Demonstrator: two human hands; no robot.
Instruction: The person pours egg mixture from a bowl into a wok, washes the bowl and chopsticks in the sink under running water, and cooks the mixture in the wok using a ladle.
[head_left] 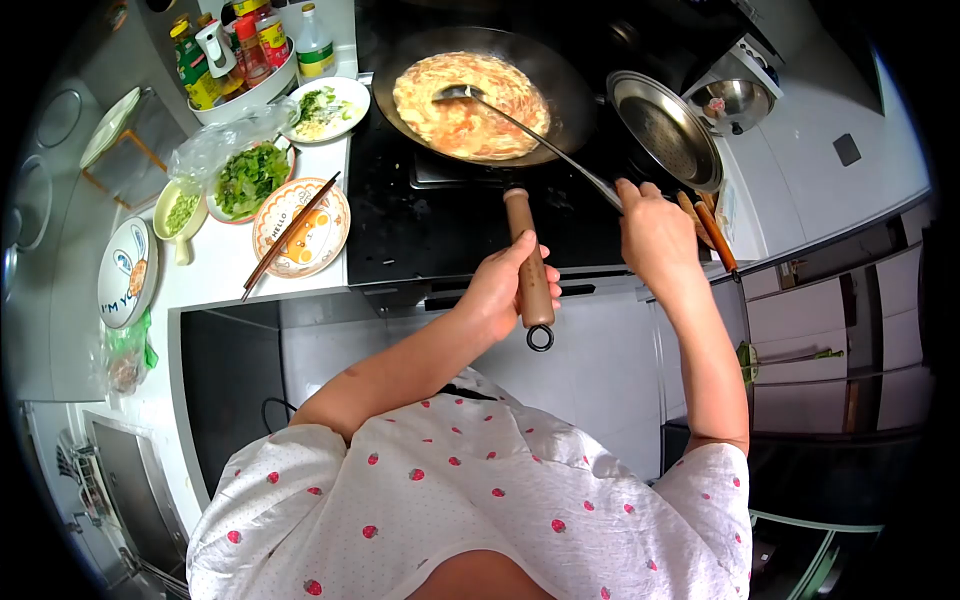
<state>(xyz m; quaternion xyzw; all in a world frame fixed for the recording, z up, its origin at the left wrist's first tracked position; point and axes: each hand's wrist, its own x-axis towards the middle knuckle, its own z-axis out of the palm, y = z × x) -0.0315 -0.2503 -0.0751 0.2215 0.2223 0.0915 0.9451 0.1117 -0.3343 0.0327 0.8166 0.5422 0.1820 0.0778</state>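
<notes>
A dark wok [570, 75] sits on the black stove, filled with a yellow and reddish egg-like mixture [500, 130]. My left hand [505, 285] is wrapped round the wok's wooden handle [530, 270], which points toward me and ends in a black ring. In my right hand [657, 232] is the handle end of a long metal ladle [545, 143]. The ladle's bowl rests in the mixture, left of the wok's middle, and its shaft slants over the right rim.
A metal lid [665, 130] lies right of the wok, near a wooden-handled utensil [718, 238]. On the left counter are a patterned plate [335, 235] with chopsticks [290, 238] across it, a plate of greens [250, 180], a plate of chopped scallion [328, 110] and several bottles [235, 60].
</notes>
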